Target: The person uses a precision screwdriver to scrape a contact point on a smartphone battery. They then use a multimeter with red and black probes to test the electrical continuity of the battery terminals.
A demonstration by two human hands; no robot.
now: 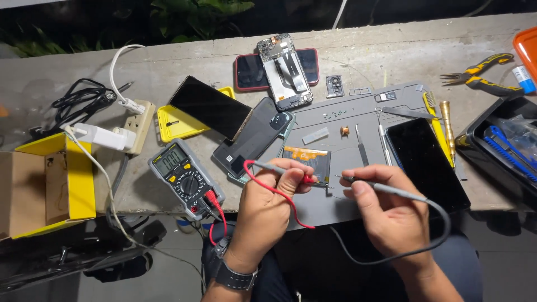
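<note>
grey mat (358, 114): battery (306, 158) just beyond both probe-holding hands (268, 207)

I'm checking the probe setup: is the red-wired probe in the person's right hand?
No: the red-wired probe is held in the left hand, while the right hand holds the black-wired probe.

A yellow box (61, 184) stands open at the table's (363, 50) left end, beside a power strip (140, 124) with a white charger (103, 136). Farther back lies an opened phone (284, 71). Pliers (482, 75) rest near a black tray (498, 148) of tools at the right.
</note>
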